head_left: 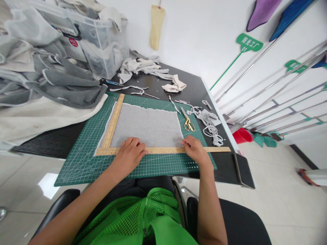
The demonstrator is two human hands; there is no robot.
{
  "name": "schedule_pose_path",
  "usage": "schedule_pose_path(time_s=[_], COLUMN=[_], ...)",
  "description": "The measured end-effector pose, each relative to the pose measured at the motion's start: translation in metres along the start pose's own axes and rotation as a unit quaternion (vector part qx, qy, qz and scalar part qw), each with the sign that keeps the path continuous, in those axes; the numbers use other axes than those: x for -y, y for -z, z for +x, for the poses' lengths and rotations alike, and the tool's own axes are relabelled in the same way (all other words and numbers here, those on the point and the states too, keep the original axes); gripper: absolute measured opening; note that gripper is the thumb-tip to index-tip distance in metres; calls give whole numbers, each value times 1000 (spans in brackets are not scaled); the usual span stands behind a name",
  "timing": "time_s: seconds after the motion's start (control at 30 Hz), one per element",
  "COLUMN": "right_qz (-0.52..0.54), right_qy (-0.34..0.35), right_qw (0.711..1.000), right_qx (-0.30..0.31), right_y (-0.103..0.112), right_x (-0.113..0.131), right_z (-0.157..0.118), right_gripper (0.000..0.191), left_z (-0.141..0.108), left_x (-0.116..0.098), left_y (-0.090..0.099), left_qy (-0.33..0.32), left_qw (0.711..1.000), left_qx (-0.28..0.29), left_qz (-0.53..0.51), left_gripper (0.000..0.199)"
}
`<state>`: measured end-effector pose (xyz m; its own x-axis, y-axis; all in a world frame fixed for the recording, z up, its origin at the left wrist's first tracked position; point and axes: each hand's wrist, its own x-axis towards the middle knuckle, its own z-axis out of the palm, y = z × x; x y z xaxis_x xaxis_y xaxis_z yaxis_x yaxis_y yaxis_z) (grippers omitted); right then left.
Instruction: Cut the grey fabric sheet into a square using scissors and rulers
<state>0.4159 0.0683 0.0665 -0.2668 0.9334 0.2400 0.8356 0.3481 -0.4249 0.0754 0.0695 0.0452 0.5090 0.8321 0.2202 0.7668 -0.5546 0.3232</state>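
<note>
Left hand (pixel 129 154): curled on yellow L-shaped wooden ruler (pixel 163 150)
Right hand (pixel 195 149): likewise, grips unclear
Grey rectangular cloth (pixel 148 124): partly beneath

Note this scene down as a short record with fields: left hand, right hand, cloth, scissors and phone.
Left hand: on the long arm of the L-shaped ruler
Right hand: at the same arm, farther right
Gray cloth: flat on the green cutting mat, partly under the ruler
Scissors: on the mat, right of the cloth
Phone: near right corner of the table
</note>
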Motion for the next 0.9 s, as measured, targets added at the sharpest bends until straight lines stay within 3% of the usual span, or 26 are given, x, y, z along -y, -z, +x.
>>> schedule_pose_path(time_s=[0.9], right_qz=[37], right_qy=[-19], right_qw=[999], right_qx=[-19], right_y=[-4], right_x=[1], right_z=[1], right_gripper=[22], left_z=[0], left_x=[-1], left_y=[1], left_qy=[-3], left_qw=[1000], left_qx=[0], left_qz=[3], left_gripper=[15])
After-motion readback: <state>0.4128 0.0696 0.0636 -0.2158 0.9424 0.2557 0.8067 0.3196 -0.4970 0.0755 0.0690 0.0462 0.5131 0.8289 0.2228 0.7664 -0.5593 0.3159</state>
